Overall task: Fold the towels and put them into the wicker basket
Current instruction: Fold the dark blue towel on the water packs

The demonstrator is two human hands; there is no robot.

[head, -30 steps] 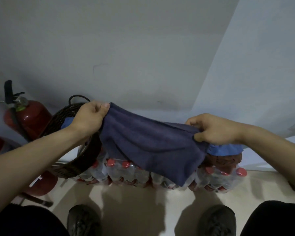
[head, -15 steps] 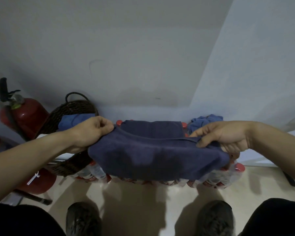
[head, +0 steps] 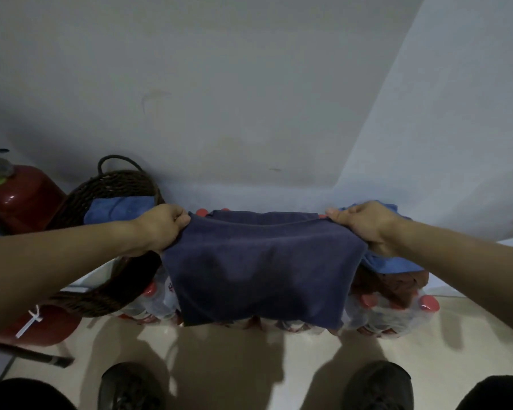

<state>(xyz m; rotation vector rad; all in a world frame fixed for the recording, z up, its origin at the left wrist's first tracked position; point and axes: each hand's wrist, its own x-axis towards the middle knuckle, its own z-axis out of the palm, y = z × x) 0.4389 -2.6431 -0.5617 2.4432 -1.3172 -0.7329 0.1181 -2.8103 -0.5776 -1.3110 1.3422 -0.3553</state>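
While both hands are held apart, each one grips an end of the dark blue towel (head: 261,267). The left hand (head: 160,226) has its fingers curled tight on the towel's corner at about 9 o'clock from the towel's middle. The right hand (head: 365,223) pinches the other corner at about 3 o'clock. Between them the towel is pulled wide and looks folded over, with one layer behind and one hanging down in front. Its bottom edge hangs in front of a pack of water bottles (head: 391,315) with red caps, which sits on the pale floor (head: 249,365).

At about 10 o'clock from the towel is the wicker basket (head: 107,187), dark brown with a loop handle. A folded light blue towel (head: 116,208) lies inside it. The left arm crosses in front of the basket.

Under the right hand, at about 3 o'clock, a light blue cloth (head: 391,264) lies on a brown cloth (head: 397,282), both on top of the bottles.

At the far left, at 9 o'clock, stands a red fire extinguisher (head: 21,196). Another red one (head: 51,327) is lower down at about 8 o'clock.

At 6 o'clock, two dark shoes (head: 131,386) point at the bottles. A gray wall (head: 219,99) fills the top.
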